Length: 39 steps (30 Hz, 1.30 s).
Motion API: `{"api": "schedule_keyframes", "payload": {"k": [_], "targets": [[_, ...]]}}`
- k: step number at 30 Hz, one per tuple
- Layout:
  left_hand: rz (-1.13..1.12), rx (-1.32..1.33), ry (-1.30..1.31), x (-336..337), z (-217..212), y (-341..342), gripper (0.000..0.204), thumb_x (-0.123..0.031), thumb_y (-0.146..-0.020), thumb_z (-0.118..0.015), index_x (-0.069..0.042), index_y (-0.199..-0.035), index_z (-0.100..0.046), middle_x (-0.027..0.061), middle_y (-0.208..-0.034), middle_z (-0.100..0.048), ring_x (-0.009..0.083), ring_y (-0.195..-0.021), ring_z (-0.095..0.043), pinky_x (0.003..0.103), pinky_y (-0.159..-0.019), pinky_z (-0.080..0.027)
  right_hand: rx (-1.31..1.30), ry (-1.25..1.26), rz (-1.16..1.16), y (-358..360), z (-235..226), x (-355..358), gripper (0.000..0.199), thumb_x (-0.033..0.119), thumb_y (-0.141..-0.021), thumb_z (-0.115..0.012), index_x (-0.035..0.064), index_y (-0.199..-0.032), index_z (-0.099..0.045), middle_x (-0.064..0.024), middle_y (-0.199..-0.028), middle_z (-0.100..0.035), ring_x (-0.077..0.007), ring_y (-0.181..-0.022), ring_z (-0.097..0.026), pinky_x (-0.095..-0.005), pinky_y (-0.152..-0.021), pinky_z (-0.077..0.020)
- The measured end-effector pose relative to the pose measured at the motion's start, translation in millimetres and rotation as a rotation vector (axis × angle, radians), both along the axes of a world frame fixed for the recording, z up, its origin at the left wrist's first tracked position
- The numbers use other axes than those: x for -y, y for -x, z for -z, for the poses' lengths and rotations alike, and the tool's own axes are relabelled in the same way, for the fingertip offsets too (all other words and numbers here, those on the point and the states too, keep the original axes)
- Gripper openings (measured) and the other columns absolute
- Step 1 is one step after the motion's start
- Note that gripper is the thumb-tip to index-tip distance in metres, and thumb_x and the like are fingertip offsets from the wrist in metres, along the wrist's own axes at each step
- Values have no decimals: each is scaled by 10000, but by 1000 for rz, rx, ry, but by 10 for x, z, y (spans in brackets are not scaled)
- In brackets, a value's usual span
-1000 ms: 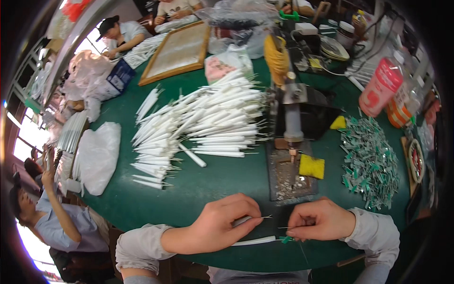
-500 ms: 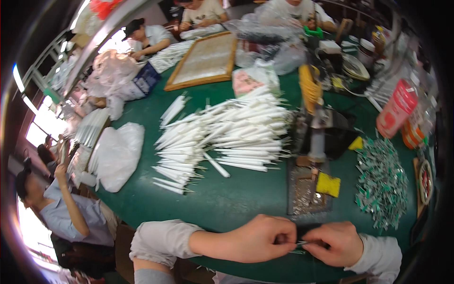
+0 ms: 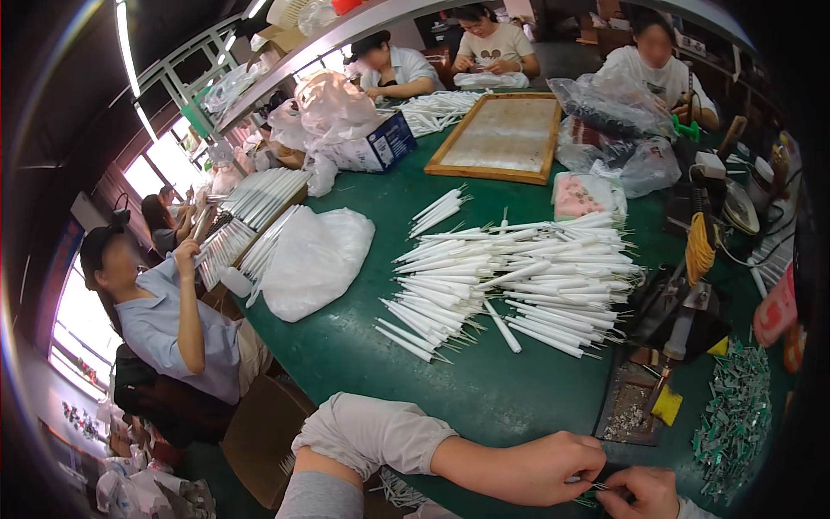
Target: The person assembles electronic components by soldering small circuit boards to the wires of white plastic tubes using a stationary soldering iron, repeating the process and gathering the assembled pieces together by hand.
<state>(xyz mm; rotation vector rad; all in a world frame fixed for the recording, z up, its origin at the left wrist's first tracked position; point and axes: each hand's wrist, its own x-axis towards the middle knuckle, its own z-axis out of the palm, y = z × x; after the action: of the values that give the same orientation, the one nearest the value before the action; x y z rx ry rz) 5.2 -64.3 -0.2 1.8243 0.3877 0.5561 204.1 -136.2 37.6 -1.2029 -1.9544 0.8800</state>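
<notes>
Near the front edge of the table, my left hand [image 3: 553,465] is closed, its fingertips pinching a small part with thin wire leads [image 3: 598,486]. My right hand [image 3: 647,495] meets it from the right, thumb and finger pressed together on the same part. The fingers hide most of it. Beyond my hands lies a large heap of white tapered sticks with thin wires [image 3: 553,277]. To the right is a pile of small green and silver pieces [image 3: 735,415]. A soldering iron [image 3: 679,337] rests in its stand, tip down, beside a yellow sponge [image 3: 667,405].
A metal tray with solder scraps [image 3: 635,406] sits just beyond my hands. Left of the sticks lies a white plastic bag [image 3: 316,264]; farther back are a wood-framed board [image 3: 501,134] and a blue box [image 3: 391,143]. Several people sit around the green table [image 3: 380,381].
The view has turned left, so the table and my hands appear farther right. My hands stay close together, still pinching at their fingertips.
</notes>
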Motion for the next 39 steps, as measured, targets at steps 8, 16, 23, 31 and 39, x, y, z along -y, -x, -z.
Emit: {"api": "schedule_keyframes", "payload": {"k": [8, 16, 23, 31, 39], "targets": [[-34, 61, -118, 76, 68, -16, 96, 6, -752, -601, 20, -740, -507, 154, -776, -518, 363, -692, -550, 414, -587, -438, 58, -19, 0, 34, -2, -12, 92, -7, -794, -673, -16, -855, -605, -164, -754, -614, -290, -621, -614, -323, -553, -473], [0, 69, -108, 46, 113, -40, 90, 10, -735, -606, 16, -729, -516, 149, -749, -525, 358, -690, -552, 415, -604, -443, 41, -3, -60, -7, 15, -8, 77, -9, -825, -641, -21, -893, -606, -132, -709, -598, -224, -573, -584, -303, -539, -456], [-18, 11, -477, 37, -41, 38, 114, -94, -794, -606, -15, -846, -542, 149, -853, -517, 311, -680, -567, 382, -558, -466, -291, 659, 93, -55, 103, 21, 67, 44, -902, -589, -5, -939, -616, -16, -697, -597, -72, -577, -534, -209, -513, -414], [-77, 120, -434, 32, -4, -8, 103, -97, -808, -616, -11, -811, -560, 137, -794, -523, 310, -697, -567, 380, -602, -470, -333, 772, 98, -117, 174, 25, 69, 51, -904, -590, -3, -941, -613, -23, -683, -591, -80, -569, -531, -213, -512, -415], [-33, 56, -223, 20, 54, -9, 116, -113, -817, -619, -17, -792, -558, 130, -790, -537, 306, -714, -568, 370, -592, -466, -168, 404, 34, -19, 56, 23, 42, 30, -891, -602, -11, -895, -607, -20, -683, -583, -77, -569, -514, -215, -518, -412]]}}
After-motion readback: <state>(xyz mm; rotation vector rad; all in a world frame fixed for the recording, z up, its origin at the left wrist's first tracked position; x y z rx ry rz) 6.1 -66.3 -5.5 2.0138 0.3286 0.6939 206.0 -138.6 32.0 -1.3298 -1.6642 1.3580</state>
